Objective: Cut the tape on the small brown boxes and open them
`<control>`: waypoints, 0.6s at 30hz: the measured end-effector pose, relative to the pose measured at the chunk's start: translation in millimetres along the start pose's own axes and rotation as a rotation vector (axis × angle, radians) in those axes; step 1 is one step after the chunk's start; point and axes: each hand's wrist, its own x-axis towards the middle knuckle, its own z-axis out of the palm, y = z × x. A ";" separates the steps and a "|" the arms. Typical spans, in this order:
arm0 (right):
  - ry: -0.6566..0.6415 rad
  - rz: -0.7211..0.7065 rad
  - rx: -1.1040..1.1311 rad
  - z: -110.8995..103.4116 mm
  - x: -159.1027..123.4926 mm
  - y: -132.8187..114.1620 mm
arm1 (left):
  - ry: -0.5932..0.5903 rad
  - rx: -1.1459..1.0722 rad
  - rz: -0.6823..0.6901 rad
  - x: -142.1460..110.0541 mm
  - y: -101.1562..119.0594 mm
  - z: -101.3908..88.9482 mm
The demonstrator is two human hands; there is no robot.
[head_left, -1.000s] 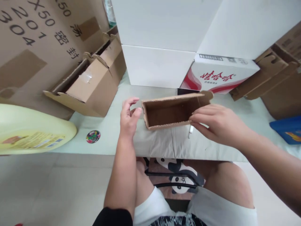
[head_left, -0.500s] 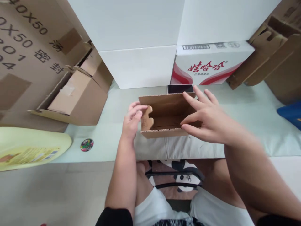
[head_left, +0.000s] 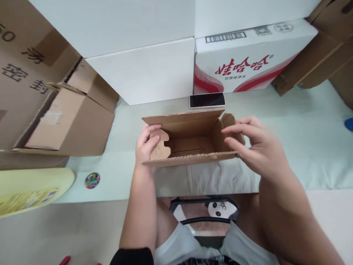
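A small cardboard box with its top open stands on the pale green cloth in front of me, and its inside looks bare. My left hand grips the left end, thumb pressing on the notched left flap that leans inward. At the other end, my right hand is by the right flap, its thumb and forefinger apart over the box's inside. The other right fingers are partly hidden behind that flap. Behind the box lies a phone-like device with a dark screen.
White cartons and a white-and-red carton stand at the back. Brown boxes are at left, more cardboard at right. A yellow bottle and a round sticker lie at front left of the cloth-covered table.
My right hand has moved from over the box's right part outward to its right end, uncovering the right flap. My left thumb now presses on the left flap. The view has shifted slightly.
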 end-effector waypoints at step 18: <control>-0.247 -0.102 0.297 6.5 -8.1 36.6 | 0.193 -0.349 0.250 -7.9 14.6 27.0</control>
